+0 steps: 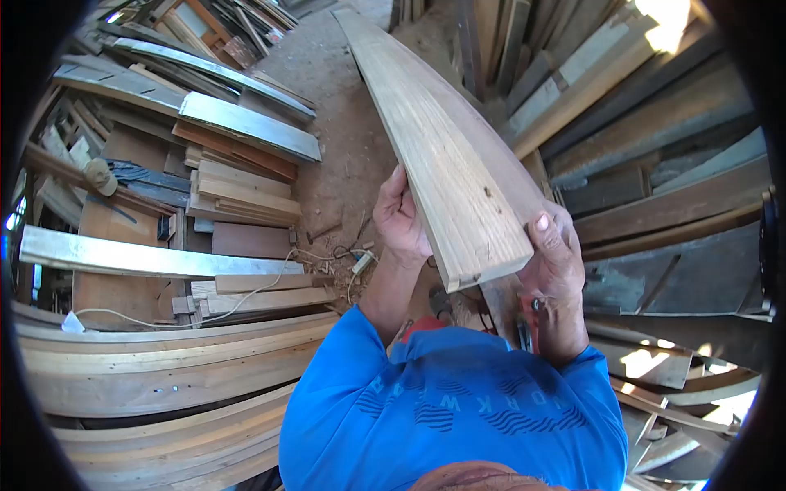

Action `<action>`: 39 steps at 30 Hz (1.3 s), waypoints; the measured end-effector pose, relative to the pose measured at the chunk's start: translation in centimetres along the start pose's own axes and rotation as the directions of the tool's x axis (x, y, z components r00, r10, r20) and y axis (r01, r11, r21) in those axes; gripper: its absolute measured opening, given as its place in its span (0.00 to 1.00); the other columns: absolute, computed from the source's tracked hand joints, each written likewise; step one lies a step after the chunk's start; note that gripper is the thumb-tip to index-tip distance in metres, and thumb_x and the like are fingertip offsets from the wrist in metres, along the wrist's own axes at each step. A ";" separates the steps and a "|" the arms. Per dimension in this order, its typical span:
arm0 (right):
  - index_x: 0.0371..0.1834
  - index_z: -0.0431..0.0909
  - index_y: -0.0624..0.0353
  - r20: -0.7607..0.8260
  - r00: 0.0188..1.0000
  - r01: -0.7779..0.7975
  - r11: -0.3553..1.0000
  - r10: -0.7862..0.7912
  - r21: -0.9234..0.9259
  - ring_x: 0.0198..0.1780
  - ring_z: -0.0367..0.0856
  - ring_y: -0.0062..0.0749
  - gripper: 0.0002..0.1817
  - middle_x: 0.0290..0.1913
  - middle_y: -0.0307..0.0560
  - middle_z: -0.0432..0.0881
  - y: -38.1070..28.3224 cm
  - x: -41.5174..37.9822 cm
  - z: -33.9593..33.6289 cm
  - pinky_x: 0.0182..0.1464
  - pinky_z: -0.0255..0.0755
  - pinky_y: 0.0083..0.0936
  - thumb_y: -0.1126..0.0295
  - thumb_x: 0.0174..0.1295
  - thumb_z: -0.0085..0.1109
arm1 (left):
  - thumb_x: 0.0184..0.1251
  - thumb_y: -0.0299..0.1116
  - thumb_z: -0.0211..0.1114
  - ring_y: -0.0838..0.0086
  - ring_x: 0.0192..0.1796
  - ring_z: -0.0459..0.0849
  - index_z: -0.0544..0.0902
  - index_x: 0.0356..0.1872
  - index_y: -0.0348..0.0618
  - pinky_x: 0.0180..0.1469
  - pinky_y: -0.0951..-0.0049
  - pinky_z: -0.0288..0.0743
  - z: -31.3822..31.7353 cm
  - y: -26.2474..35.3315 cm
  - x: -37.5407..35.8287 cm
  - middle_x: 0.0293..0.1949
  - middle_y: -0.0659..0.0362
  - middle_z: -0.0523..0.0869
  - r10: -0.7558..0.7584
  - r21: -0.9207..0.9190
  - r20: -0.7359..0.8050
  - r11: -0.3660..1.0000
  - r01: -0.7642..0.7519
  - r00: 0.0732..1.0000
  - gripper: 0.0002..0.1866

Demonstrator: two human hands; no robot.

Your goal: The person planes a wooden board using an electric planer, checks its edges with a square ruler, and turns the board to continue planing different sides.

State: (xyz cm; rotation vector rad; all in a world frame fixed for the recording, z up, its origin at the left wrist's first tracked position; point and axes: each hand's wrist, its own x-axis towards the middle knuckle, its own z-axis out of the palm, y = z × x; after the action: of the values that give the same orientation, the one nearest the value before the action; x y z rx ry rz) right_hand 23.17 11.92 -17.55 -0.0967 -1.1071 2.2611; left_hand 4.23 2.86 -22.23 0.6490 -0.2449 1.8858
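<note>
I hold a long pale wooden plank [434,139] up in front of me, its near end at chest height and its far end pointing away over the dirt floor. My left hand [399,219] grips the plank's left edge close to the near end. My right hand [555,254] clasps the right edge, thumb on top. The near end shows a grooved cut. My blue sleeves and shirt [450,401] fill the lower middle.
Stacked boards and metal strips [237,123] lie on the left, with a white cable [246,299] across them. Curved wooden planks [164,368] sit at lower left. Dark boards [655,188] lean on the right. Bare dirt floor [344,147] runs down the middle.
</note>
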 end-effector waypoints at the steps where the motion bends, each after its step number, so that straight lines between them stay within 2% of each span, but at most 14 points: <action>1: 0.67 0.68 0.80 0.000 1.000 0.010 1.000 -0.010 0.023 0.60 0.82 0.37 0.38 0.60 0.59 0.81 -0.5 0.6 1.2 0.63 0.73 0.31 0.53 0.68 0.65 | 0.82 0.45 0.46 0.47 0.71 0.75 0.67 0.73 0.35 0.74 0.39 0.65 1.2 0.6 1.1 0.70 0.42 0.75 -0.010 0.033 0.010 0.999 0.010 1.000 0.29; 2: 0.65 0.69 0.80 0.035 0.999 0.033 0.998 -0.035 0.057 0.58 0.83 0.36 0.35 0.59 0.59 0.82 -1.0 1.1 2.1 0.61 0.76 0.31 0.53 0.73 0.61 | 0.82 0.45 0.46 0.48 0.71 0.74 0.67 0.73 0.35 0.75 0.40 0.64 2.0 1.2 1.9 0.70 0.42 0.76 -0.011 0.038 0.035 0.999 0.009 0.999 0.29; 5: 0.64 0.70 0.79 0.095 0.992 0.071 0.989 -0.084 0.131 0.57 0.84 0.36 0.34 0.58 0.59 0.82 -2.4 2.7 4.2 0.60 0.77 0.31 0.53 0.75 0.57 | 0.82 0.44 0.46 0.48 0.71 0.75 0.67 0.73 0.36 0.75 0.40 0.64 6.0 2.1 4.5 0.69 0.43 0.76 -0.053 -0.114 0.046 0.992 0.058 0.998 0.28; 6: 0.63 0.71 0.79 0.048 0.990 0.121 0.982 -0.129 0.143 0.58 0.85 0.36 0.32 0.57 0.58 0.83 -3.0 3.0 5.9 0.61 0.77 0.32 0.53 0.77 0.54 | 0.81 0.45 0.46 0.48 0.71 0.75 0.68 0.73 0.35 0.75 0.41 0.63 6.7 2.4 5.2 0.69 0.43 0.76 -0.079 -0.119 0.053 0.989 0.085 0.995 0.29; 9: 0.63 0.71 0.78 0.114 0.984 0.105 0.968 -0.134 0.228 0.59 0.84 0.37 0.31 0.57 0.59 0.83 -3.6 3.9 6.1 0.62 0.78 0.33 0.53 0.78 0.53 | 0.79 0.45 0.44 0.47 0.71 0.74 0.69 0.72 0.33 0.75 0.41 0.62 8.0 3.1 6.6 0.69 0.42 0.76 -0.131 -0.146 0.142 0.978 0.152 0.981 0.30; 12: 0.64 0.70 0.76 0.083 0.987 0.114 0.970 -0.134 0.216 0.54 0.87 0.33 0.31 0.56 0.57 0.84 -4.0 4.2 7.0 0.54 0.83 0.28 0.53 0.78 0.52 | 0.77 0.45 0.43 0.46 0.71 0.74 0.69 0.71 0.32 0.75 0.40 0.61 8.6 3.5 7.2 0.69 0.41 0.76 -0.134 -0.099 0.098 0.985 0.143 0.986 0.31; 15: 0.65 0.70 0.74 0.065 0.988 0.128 0.973 -0.142 0.192 0.50 0.88 0.31 0.31 0.56 0.55 0.84 -3.9 4.3 7.2 0.48 0.85 0.25 0.52 0.77 0.52 | 0.75 0.38 0.46 0.47 0.57 0.87 0.79 0.59 0.27 0.67 0.45 0.75 10.6 3.0 7.3 0.55 0.39 0.86 -0.030 0.067 -0.153 0.997 0.041 0.988 0.25; 18: 0.66 0.69 0.73 0.055 0.988 0.133 0.975 -0.144 0.179 0.49 0.88 0.30 0.31 0.55 0.54 0.84 -3.8 4.3 7.5 0.45 0.86 0.24 0.52 0.77 0.52 | 0.75 0.43 0.42 0.46 0.71 0.75 0.70 0.70 0.32 0.75 0.40 0.61 9.2 3.8 7.4 0.68 0.40 0.76 -0.143 -0.104 0.081 0.983 0.151 0.986 0.31; 19: 0.67 0.68 0.73 0.053 0.988 0.132 0.975 -0.144 0.178 0.49 0.88 0.29 0.31 0.55 0.54 0.84 -3.8 4.3 7.6 0.45 0.86 0.24 0.52 0.77 0.52 | 0.75 0.42 0.44 0.47 0.66 0.79 0.73 0.66 0.31 0.72 0.41 0.66 9.5 3.8 7.3 0.64 0.40 0.79 -0.117 -0.067 0.028 0.991 0.118 0.993 0.29; 21: 0.68 0.67 0.74 0.076 0.987 0.127 0.975 -0.143 0.182 0.50 0.88 0.30 0.32 0.56 0.55 0.84 -3.8 4.3 7.7 0.46 0.86 0.26 0.52 0.78 0.52 | 0.75 0.39 0.46 0.48 0.58 0.86 0.80 0.59 0.28 0.67 0.44 0.75 10.7 3.4 7.2 0.57 0.39 0.86 -0.057 0.013 -0.074 0.998 0.058 0.996 0.25; 24: 0.69 0.66 0.74 0.091 0.986 0.119 0.975 -0.138 0.188 0.52 0.88 0.32 0.32 0.57 0.56 0.83 -3.8 4.3 8.0 0.49 0.85 0.27 0.52 0.78 0.52 | 0.75 0.38 0.47 0.48 0.56 0.87 0.79 0.58 0.26 0.66 0.45 0.76 10.9 3.4 7.1 0.55 0.40 0.87 -0.022 0.051 -0.127 0.998 0.028 0.992 0.25; 33: 0.69 0.65 0.76 0.090 0.988 0.103 0.969 -0.126 0.226 0.58 0.85 0.37 0.33 0.60 0.58 0.81 -3.1 3.7 7.5 0.58 0.82 0.33 0.53 0.78 0.52 | 0.74 0.34 0.49 0.49 0.55 0.88 0.79 0.56 0.23 0.64 0.48 0.78 11.1 2.9 6.6 0.53 0.38 0.87 -0.017 0.006 -0.063 1.000 0.018 0.998 0.23; 36: 0.70 0.65 0.77 0.082 0.989 0.096 0.962 -0.121 0.254 0.59 0.84 0.37 0.34 0.61 0.59 0.81 -2.8 3.6 7.2 0.60 0.81 0.33 0.53 0.77 0.53 | 0.74 0.34 0.49 0.48 0.55 0.87 0.78 0.57 0.23 0.66 0.48 0.78 10.8 2.9 6.4 0.52 0.38 0.87 -0.026 0.001 -0.104 1.000 0.026 0.994 0.23; 39: 0.70 0.64 0.78 0.084 0.989 0.098 0.961 -0.123 0.258 0.60 0.84 0.38 0.34 0.62 0.60 0.80 -2.8 3.4 7.0 0.61 0.80 0.33 0.54 0.77 0.54 | 0.76 0.42 0.48 0.47 0.69 0.77 0.71 0.70 0.33 0.75 0.41 0.64 7.6 3.8 6.0 0.66 0.41 0.78 -0.106 -0.087 0.070 0.990 0.111 0.992 0.29</action>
State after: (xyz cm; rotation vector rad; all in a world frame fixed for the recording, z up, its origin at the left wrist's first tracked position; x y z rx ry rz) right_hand 19.54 10.24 -10.33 0.1789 -0.8404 2.3044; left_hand 1.59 2.63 -12.17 0.6499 -0.3296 1.7408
